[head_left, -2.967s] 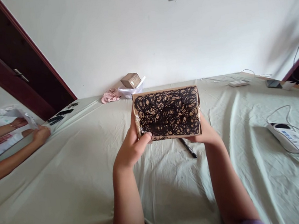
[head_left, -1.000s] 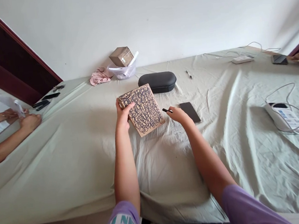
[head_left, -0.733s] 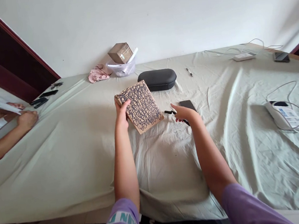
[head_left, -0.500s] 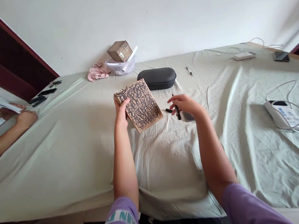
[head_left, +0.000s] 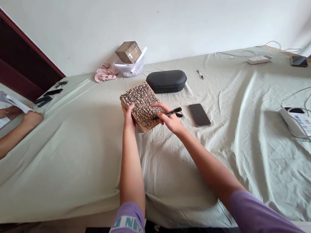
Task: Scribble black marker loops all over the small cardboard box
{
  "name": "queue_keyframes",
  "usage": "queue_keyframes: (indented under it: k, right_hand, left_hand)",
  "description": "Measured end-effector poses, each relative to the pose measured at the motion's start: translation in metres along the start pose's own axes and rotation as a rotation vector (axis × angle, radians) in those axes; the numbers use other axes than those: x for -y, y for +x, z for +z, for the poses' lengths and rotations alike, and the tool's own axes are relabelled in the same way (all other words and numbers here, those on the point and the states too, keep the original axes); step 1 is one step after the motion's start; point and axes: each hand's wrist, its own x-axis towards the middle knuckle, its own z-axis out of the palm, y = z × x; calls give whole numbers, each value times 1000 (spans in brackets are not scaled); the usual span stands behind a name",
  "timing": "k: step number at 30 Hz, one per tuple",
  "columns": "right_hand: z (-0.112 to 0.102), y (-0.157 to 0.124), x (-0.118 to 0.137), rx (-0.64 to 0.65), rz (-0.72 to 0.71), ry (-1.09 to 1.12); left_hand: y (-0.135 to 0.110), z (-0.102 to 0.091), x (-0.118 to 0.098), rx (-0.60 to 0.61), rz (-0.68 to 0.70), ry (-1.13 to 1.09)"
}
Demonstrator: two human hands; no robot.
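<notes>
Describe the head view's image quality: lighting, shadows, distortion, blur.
Head view: light is soft and even, without harsh glare; the white device casts a soft shadow leftward on the sheet; wide-angle distortion bows the sheet's near edge and stretches the right arm; the left hand, right hand, pen and scribbled box show no obvious blur.

Bright, even illumination is recorded across the white wall (head_left: 160, 15), and no hard glare is seen. Soft shadows are cast along the folds of the pale sheet (head_left: 251, 165). A diffuse shadow (head_left: 306, 13) is seen at 2 o'clock. Wide-angle distortion is shown at the edges, where the dark door (head_left: 2, 55) is slanted at 10 o'clock.
</notes>
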Motion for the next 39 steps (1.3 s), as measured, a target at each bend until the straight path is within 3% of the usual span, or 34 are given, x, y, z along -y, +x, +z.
queue_keyframes:
  k: [8, 14, 19, 22, 24, 27, 29, 32, 34, 36, 39]
  right_hand:
    - [2, -1, -13, 59, -135, -328]
    - [-3, -1, -15, 122, -164, -329]
    - [-1, -2, -18, 46, -143, -344]
    - [-1, -1, -16, 92, -138, -277]
    - [-9, 2, -11, 60, -95, -197]
    - [-39, 6, -6, -129, -49, -240]
    - [-64, 5, -7, -186, -22, -441]
    - [-93, -4, -23, -127, 113, -855]
    - [-100, -12, -38, -81, 235, -1028]
    - [-100, -18, -52, -52, 314, -1068]
    - [-96, -16, -58, -63, 303, -1021]
  left_hand:
    - [-1, -2, 3, 22, 18, 21]
    - [0, -2, 2, 8, 16, 7]
    - [0, -1, 4, 15, 20, -18]
    - [-1, 0, 5, 18, 56, -3]
    - [-1, 0, 4, 13, 124, 16]
    - [-2, -3, 2, -17, 228, 24]
    - [-3, -7, 2, -22, 296, 47]
    - [-5, -11, 4, 59, 372, 107]
    - [-6, -11, 5, 122, 371, 126]
    - [-5, -11, 6, 144, 337, 129]
    - [-1, -11, -1, 89, 335, 150]
